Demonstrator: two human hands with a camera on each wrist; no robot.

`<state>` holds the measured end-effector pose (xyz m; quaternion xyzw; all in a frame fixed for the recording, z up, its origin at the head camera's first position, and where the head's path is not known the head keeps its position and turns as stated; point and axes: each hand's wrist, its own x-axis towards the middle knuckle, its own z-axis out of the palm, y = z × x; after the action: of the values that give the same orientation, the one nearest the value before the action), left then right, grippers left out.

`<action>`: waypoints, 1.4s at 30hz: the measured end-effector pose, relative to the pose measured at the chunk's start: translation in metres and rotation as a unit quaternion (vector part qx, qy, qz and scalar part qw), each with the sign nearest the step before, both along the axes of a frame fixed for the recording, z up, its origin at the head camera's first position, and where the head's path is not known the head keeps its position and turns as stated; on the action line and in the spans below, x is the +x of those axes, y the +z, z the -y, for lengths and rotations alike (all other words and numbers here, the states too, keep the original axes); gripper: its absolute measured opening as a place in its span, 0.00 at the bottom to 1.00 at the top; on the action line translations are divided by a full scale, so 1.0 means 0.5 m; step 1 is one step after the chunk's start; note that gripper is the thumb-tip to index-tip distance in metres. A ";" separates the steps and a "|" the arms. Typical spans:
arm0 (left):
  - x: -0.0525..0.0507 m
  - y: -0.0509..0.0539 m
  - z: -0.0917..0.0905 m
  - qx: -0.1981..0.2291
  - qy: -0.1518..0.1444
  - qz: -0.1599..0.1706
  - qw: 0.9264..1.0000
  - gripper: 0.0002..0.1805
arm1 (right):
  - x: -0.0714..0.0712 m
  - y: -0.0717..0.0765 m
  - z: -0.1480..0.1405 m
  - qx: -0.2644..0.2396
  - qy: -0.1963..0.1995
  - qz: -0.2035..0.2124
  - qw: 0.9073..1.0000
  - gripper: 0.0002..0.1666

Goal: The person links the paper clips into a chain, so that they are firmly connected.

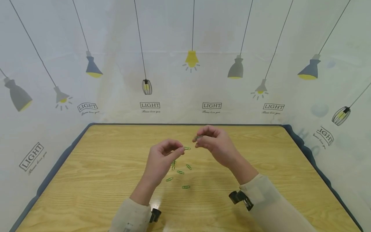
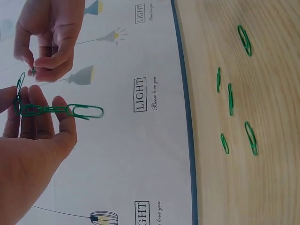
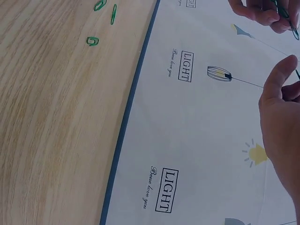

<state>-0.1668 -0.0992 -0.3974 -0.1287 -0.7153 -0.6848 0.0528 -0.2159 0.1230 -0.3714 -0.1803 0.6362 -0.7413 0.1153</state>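
My left hand (image 1: 162, 158) pinches a short chain of linked green paper clips (image 2: 86, 111) between thumb and index finger. In the left wrist view the chain runs across the other fingers, and one end clip (image 2: 20, 80) sticks up past the fingertips. My right hand (image 1: 220, 146), a little higher and to the right, pinches a single green paper clip (image 3: 297, 74), mostly hidden by its fingers. A gap separates the two hands, both held above the table.
Several loose green paper clips (image 1: 186, 187) lie scattered on the wooden table (image 1: 87, 180) below the hands. A dark edge (image 1: 185, 124) borders the table, and a pale backdrop printed with lamps (image 1: 174, 38) surrounds it.
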 end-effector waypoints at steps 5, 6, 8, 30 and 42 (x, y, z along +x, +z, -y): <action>-0.002 -0.002 0.002 -0.001 0.002 -0.001 1.000 0.08 | 0.002 -0.002 0.006 -0.021 0.013 0.003 1.000 0.08; -0.002 -0.002 0.002 -0.001 0.003 -0.001 1.000 0.08 | 0.002 -0.002 0.006 -0.022 0.015 0.001 1.000 0.09; -0.003 -0.002 0.003 0.000 0.005 -0.002 1.000 0.07 | 0.003 -0.002 0.007 -0.021 0.019 -0.003 1.000 0.09; -0.002 0.007 0.008 -0.002 0.022 0.001 1.000 0.08 | 0.014 -0.015 0.021 0.133 0.029 -0.135 0.981 0.05; -0.002 0.006 0.007 0.000 0.016 -0.008 1.000 0.08 | 0.013 -0.019 0.024 0.127 0.026 -0.142 0.981 0.13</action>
<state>-0.1677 -0.1025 -0.3945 -0.1231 -0.7168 -0.6828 0.0695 -0.2095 0.1110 -0.3810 -0.2841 0.7304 -0.6178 0.0645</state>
